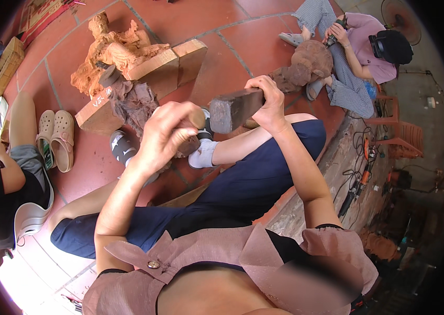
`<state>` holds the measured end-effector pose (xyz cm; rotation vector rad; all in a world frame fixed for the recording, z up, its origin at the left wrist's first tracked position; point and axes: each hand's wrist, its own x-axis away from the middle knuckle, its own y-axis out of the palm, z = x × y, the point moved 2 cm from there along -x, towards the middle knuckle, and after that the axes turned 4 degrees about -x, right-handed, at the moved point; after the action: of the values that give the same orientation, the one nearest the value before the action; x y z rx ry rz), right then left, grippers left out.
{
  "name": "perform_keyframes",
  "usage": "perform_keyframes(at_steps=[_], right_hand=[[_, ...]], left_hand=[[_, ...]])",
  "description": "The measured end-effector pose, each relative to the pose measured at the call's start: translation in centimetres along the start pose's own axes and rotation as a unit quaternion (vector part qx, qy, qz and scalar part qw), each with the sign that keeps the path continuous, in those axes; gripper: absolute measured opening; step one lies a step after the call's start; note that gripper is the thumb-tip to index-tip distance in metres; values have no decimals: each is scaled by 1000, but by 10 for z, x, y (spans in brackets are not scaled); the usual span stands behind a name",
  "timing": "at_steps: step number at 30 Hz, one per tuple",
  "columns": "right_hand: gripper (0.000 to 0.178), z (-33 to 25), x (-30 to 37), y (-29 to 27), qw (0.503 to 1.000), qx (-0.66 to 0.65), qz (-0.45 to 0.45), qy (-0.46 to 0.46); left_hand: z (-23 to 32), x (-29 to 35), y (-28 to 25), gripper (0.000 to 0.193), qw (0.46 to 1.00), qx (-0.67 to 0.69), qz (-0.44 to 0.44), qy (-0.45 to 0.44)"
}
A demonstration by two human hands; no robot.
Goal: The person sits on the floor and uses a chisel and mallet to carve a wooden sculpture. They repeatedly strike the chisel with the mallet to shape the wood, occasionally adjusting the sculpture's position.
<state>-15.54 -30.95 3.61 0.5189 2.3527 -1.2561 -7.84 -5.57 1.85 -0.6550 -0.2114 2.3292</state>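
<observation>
My left hand is closed around a chisel, of which only the round tan butt of the handle shows; its blade is hidden. To its right, my right hand grips a dark rectangular wooden mallet by its far end. The mallet's blunt face is turned toward the chisel butt, with a small gap between them. Just beyond my left hand, a dark brown wood carving leans between my lower legs, its lower part covered by that hand.
A larger orange-brown figure carving lies beyond, near thick wooden planks. Beige clogs stand left beside a seated person in a cap. Another person works on a round brown carving. Cabled power tools lie right.
</observation>
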Motion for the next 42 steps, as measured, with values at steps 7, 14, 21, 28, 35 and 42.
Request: perform_keyframes(at_steps=[7,14,21,28,35,42], right_hand=[[34,-9,-7,-7,997,69,-19,-30],[46,-23,-58,-38,994,0,-106,31],[52,-26,-118,-55,979,118,-141,-83],[52,-50,-117,-30,973,58,-192,-116],[38,-60,-128,-18,954,121,-183,-206],[34,-54,-133,-17,980,20,-182,-82]], left_hand=[[-18,10,-60,30,924,239,265,-140],[-25,49,-108,36,868,328,350,-128],[-15,46,-98,23,889,259,357,-123],[-39,63,-82,36,819,326,423,-211],[-26,43,-75,25,865,270,362,-221],[-25,-20,-97,43,963,39,196,-178]])
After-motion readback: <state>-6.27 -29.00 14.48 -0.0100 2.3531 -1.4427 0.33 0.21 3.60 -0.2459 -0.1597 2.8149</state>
